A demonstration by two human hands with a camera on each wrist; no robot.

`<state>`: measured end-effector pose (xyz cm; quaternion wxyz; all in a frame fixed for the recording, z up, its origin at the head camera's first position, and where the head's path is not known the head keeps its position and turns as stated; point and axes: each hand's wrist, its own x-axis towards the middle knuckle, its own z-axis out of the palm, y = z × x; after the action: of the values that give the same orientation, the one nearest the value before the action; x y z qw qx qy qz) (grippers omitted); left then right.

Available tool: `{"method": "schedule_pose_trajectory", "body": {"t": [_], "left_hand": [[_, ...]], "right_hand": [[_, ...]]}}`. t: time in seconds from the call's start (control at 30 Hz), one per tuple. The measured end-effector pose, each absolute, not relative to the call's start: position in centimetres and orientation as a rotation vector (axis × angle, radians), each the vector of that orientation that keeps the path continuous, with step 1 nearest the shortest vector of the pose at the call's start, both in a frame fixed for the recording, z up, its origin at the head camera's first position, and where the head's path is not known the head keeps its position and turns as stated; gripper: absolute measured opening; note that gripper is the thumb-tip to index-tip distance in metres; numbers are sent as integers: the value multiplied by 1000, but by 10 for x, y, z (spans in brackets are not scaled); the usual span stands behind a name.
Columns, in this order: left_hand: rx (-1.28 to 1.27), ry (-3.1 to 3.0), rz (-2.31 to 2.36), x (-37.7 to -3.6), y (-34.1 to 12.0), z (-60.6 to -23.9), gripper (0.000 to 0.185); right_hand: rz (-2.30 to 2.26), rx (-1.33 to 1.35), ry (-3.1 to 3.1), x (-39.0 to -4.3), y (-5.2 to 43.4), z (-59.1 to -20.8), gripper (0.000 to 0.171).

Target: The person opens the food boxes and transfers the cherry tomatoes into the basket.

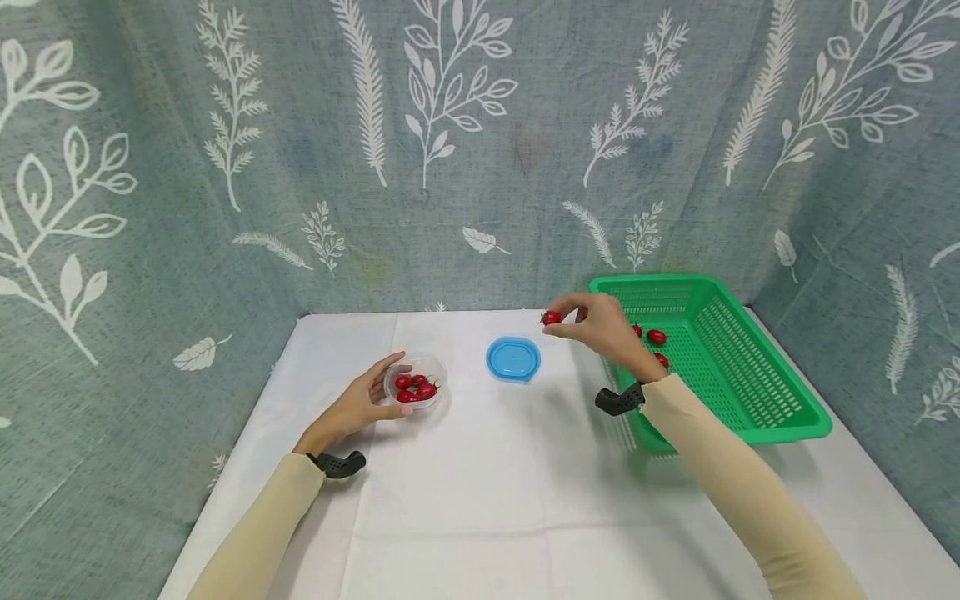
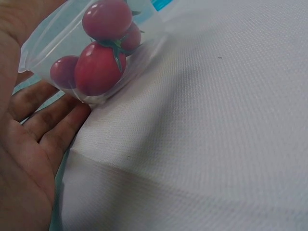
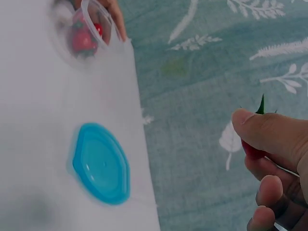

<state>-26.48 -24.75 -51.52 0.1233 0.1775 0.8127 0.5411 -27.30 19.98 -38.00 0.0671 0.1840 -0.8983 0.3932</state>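
Observation:
My left hand [image 1: 367,400] holds a small clear plastic container [image 1: 441,367] on the white table, thumb at the near side and fingers round the far left. Several red cherry tomatoes [image 2: 100,70] with green stems lie in it, seen through its wall in the left wrist view. Between thumb and fingertips, my right hand [image 1: 603,327] pinches a single cherry tomato [image 1: 551,317], raised near the basket's left rim. Its green calyx pokes out above the thumb in the right wrist view. A blue lid [image 1: 513,359] lies flat on the table between both hands.
At the right stands a green plastic basket [image 1: 750,375] with a few cherry tomatoes [image 1: 656,337] inside; my right forearm crosses its left side. A white cloth [image 1: 465,492] covers the table. Grey-green leaf-patterned curtains [image 1: 480,217] hang behind and at both sides.

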Motion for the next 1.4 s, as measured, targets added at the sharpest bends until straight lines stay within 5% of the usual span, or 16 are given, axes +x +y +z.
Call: {"method": "schedule_pose_trajectory", "body": {"t": [1.4], "left_hand": [[551,2370,1576,-267,-249,-517,104]], "right_hand": [[986,168,-2901,-275,351,-422,39]]}}
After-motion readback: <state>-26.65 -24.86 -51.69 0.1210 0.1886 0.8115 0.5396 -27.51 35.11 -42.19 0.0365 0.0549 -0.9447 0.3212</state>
